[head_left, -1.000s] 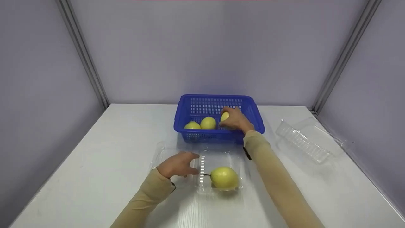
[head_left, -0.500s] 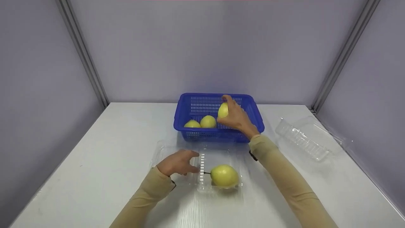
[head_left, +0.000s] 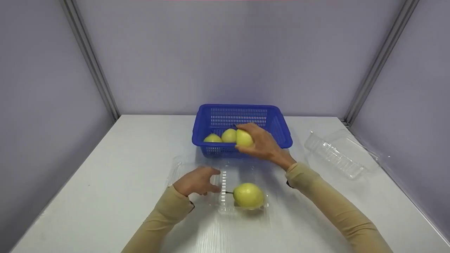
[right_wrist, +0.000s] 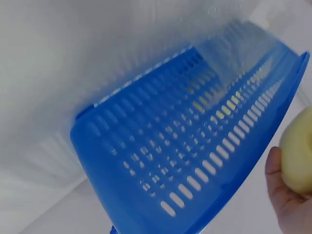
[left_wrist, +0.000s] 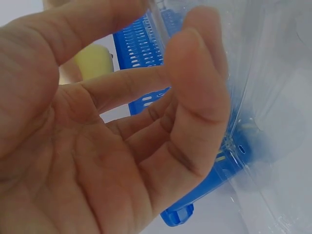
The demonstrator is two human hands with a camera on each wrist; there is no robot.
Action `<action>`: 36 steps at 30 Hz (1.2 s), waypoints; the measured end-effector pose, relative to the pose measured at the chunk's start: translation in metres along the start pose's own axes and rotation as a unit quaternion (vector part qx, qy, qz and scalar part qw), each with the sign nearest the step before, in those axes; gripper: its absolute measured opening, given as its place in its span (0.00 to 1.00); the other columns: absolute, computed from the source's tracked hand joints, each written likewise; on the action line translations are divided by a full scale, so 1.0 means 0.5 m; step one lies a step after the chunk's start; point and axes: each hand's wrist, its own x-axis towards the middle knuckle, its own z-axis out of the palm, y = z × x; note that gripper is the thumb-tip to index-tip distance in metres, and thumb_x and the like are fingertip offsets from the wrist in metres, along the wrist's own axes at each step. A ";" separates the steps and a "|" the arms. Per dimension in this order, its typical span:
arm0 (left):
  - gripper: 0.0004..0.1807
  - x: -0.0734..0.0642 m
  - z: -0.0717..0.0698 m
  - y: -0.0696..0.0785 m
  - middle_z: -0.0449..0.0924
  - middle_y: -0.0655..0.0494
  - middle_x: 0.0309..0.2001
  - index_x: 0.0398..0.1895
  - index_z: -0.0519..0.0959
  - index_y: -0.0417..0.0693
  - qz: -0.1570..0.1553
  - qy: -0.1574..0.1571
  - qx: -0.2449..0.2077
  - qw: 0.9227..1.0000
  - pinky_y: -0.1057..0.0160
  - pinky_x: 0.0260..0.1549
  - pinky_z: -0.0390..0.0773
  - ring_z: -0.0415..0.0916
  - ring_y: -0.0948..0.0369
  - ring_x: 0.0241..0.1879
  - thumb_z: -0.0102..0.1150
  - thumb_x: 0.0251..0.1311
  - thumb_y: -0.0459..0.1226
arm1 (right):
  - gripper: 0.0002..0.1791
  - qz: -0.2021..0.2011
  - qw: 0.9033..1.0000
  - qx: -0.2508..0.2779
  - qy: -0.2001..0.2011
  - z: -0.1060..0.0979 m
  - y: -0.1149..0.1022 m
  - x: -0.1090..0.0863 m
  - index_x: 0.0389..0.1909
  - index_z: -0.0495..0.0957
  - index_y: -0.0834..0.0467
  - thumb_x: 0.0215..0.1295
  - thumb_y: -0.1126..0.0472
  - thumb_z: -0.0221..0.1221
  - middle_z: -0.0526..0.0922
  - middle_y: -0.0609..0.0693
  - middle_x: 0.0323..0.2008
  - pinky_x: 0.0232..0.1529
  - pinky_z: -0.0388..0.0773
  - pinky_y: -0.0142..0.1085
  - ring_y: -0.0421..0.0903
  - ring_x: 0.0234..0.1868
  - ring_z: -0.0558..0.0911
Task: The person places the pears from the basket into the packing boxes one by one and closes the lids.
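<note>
My right hand [head_left: 262, 142] grips a yellow-green pear [head_left: 244, 138] between thumb and fingers, above the front rim of a blue plastic basket [head_left: 242, 144]. Two more pears show inside the basket, a left one [head_left: 213, 138] and a middle one [head_left: 229, 135]. My left hand [head_left: 197, 181] rests at the ridged fold of an opened clear plastic fruit box [head_left: 224, 205], thumb and forefinger apart. In the left wrist view its fingers are bent beside the clear plastic, with nothing visible in the palm. Another pear [head_left: 249, 195] lies in the box's right half, stem pointing left.
More clear plastic packaging [head_left: 334, 156] lies on the right side of the white table [head_left: 105, 182]. Pale panels with metal corner posts enclose the table at the back and both sides.
My right hand has lifted the pear from inside the basket and brought it forward over the front rim. The left hand and the pear in the box stay put.
</note>
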 end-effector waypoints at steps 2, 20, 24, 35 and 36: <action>0.34 0.000 0.000 -0.001 0.74 0.36 0.59 0.65 0.70 0.33 0.003 0.001 -0.003 1.000 0.64 0.17 0.77 0.77 0.61 0.18 0.69 0.54 0.35 | 0.35 -0.027 0.999 0.010 -0.015 0.005 -0.006 -0.011 0.63 0.72 0.54 0.55 0.47 0.68 0.78 0.51 0.55 0.35 0.81 0.37 0.46 0.44 0.80; 0.34 -0.002 -0.013 0.006 0.79 0.39 0.54 0.65 0.70 0.36 -0.013 -0.001 -0.001 1.000 0.63 0.20 0.78 0.78 0.60 0.19 0.70 0.54 0.35 | 0.30 -0.061 0.979 0.007 -0.194 0.032 -0.013 -0.074 0.63 0.74 0.47 0.62 0.40 0.60 0.78 0.46 0.55 0.46 0.78 0.39 0.42 0.51 0.77; 0.34 -0.005 -0.011 0.005 0.77 0.38 0.57 0.65 0.70 0.35 -0.003 0.001 -0.001 1.000 0.63 0.19 0.78 0.78 0.60 0.19 0.69 0.55 0.34 | 0.28 -0.056 0.975 0.019 -0.213 0.042 -0.009 -0.076 0.63 0.75 0.49 0.62 0.45 0.60 0.77 0.48 0.55 0.51 0.76 0.41 0.45 0.54 0.75; 0.33 -0.009 -0.003 0.004 0.78 0.38 0.57 0.63 0.71 0.33 0.011 0.005 0.003 1.000 0.63 0.23 0.78 0.79 0.58 0.20 0.70 0.54 0.35 | 0.26 -0.057 0.965 0.020 -0.255 0.054 -0.002 -0.090 0.61 0.77 0.50 0.61 0.51 0.61 0.78 0.49 0.54 0.53 0.74 0.45 0.46 0.53 0.75; 0.33 -0.010 -0.002 0.004 0.77 0.38 0.57 0.63 0.71 0.33 0.013 0.006 0.002 1.000 0.62 0.23 0.78 0.79 0.58 0.20 0.70 0.54 0.35 | 0.26 -0.057 0.965 0.020 -0.255 0.054 -0.002 -0.090 0.61 0.77 0.51 0.61 0.51 0.61 0.78 0.49 0.54 0.54 0.74 0.45 0.46 0.53 0.75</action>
